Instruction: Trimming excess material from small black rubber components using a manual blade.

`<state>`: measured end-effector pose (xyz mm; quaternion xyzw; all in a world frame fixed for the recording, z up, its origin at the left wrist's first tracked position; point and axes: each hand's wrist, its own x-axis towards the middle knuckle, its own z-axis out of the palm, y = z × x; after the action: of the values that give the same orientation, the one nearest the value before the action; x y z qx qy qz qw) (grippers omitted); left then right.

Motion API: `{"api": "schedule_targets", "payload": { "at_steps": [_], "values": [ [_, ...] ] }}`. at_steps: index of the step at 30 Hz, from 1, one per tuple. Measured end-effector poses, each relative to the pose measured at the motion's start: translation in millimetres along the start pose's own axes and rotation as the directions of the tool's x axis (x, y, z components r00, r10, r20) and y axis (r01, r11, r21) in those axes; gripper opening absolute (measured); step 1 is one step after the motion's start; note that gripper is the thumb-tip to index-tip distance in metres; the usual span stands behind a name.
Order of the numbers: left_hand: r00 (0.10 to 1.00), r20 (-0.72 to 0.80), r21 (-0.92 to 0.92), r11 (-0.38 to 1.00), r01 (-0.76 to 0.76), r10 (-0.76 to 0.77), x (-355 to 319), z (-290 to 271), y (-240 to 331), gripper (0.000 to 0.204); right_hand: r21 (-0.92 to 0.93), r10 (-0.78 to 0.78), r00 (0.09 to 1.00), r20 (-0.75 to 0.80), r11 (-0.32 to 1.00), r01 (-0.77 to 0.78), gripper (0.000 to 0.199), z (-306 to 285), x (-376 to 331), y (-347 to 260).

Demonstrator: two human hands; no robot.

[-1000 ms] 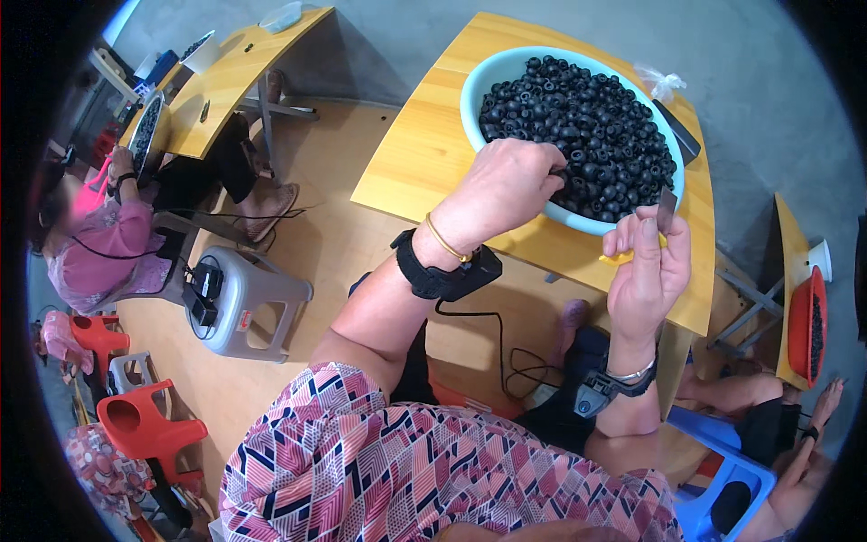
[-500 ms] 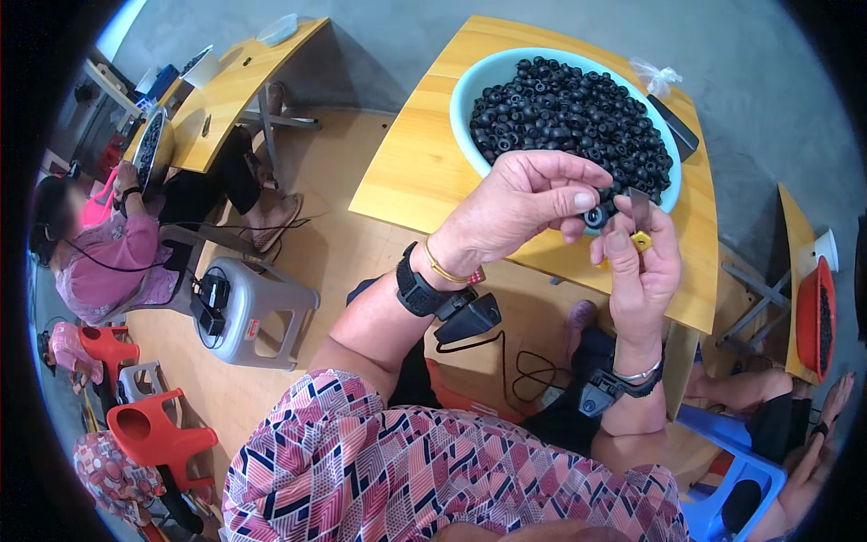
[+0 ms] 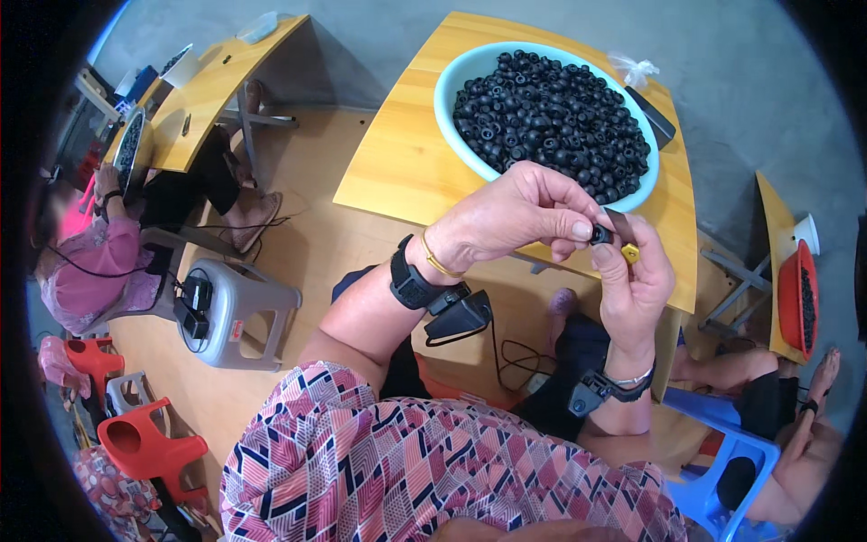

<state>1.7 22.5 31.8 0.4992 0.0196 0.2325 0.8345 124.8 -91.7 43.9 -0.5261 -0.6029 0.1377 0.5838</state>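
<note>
My left hand [image 3: 519, 217] pinches a small black ring-shaped part [image 3: 600, 236] between thumb and fingers, just in front of the table edge. My right hand [image 3: 632, 285] meets it from below and holds a small yellow piece [image 3: 629, 254] with a thin dark tool next to the black part. Both wrists wear black bands with small devices. Just beyond the hands, a light blue bowl [image 3: 449, 122] on the wooden table [image 3: 406, 172] is heaped with several black ring parts [image 3: 551, 122].
A grey stool [image 3: 237, 312] stands on the floor at left, red stools [image 3: 144, 447] lower left. Another person in pink [image 3: 86, 271] sits at a second wooden table [image 3: 212, 86]. At right are a red bowl [image 3: 795, 298], a blue stool [image 3: 722, 474] and someone's legs.
My left hand came out of the blue bowl with a black part and moved back to meet my right hand, which stayed in front of the table edge.
</note>
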Motion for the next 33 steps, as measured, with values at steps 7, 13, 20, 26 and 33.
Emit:
{"api": "schedule_targets", "payload": {
  "at_steps": [7, 13, 20, 26, 33],
  "values": [
    [0.999, 0.036, -0.151, 0.988, 0.026, -0.021, -0.3, 0.1, -3.6, 0.016, -0.11, -0.104, 0.99, 0.094, 0.987, 0.114, 0.021, -2.4, 9.5, -2.3],
    [0.999, -0.052, -0.18, 0.984, -0.001, -0.009, 1.8, -0.8, -13.3, 0.017, -0.175, -0.233, 0.972, -0.012, 0.958, 0.227, 0.014, 1.7, 10.7, 14.4],
    [0.998, -0.05, -0.002, 0.999, -0.036, 0.036, 3.2, -2.9, -17.7, 0.018, -0.183, -0.289, 0.957, 0.015, 0.94, 0.287, 0.014, -1.8, 10.5, 20.1],
    [0.985, -0.163, -0.205, 0.975, -0.081, 0.047, 4.5, 11.5, -26.4, 0.015, -0.273, -0.342, 0.939, -0.04, 0.908, 0.319, 0.018, -0.6, 5.4, 22.0],
    [0.996, -0.067, -0.291, 0.954, -0.071, 0.053, 2.8, 7.1, -28.2, 0.02, -0.285, -0.386, 0.92, -0.068, 0.891, 0.353, 0.02, 7.4, 7.5, 15.4]
  ]
}}
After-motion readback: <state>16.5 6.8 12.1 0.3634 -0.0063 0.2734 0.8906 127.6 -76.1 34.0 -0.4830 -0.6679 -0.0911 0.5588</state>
